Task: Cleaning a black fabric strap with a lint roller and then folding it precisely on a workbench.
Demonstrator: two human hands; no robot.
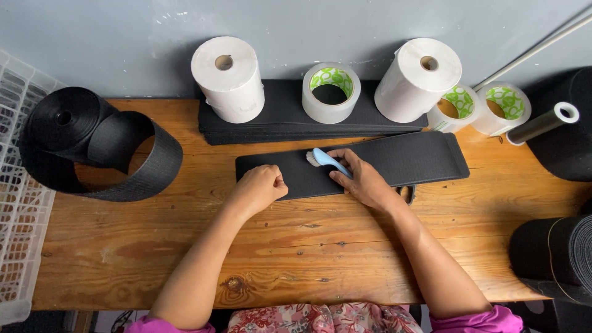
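On the wooden table [185, 246], left of the black fabric strip [394, 161] lies a black webbing roll [92, 145]. My left hand [259, 188], clenched into a fist, presses the strip's left end; my right hand [364, 179] grasps a blue brush [327, 160] on the strip's middle.

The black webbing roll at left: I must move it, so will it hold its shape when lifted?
Probably not: the black webbing roll has a loose outer loop already sprung open, so it likely flops and unwinds. Standing on edge, it may roll.

Matt black fabric strip [394, 161] on a knotty wooden table [308, 253]; glossy light-blue plastic brush [327, 160]; white paper rolls [229, 77].
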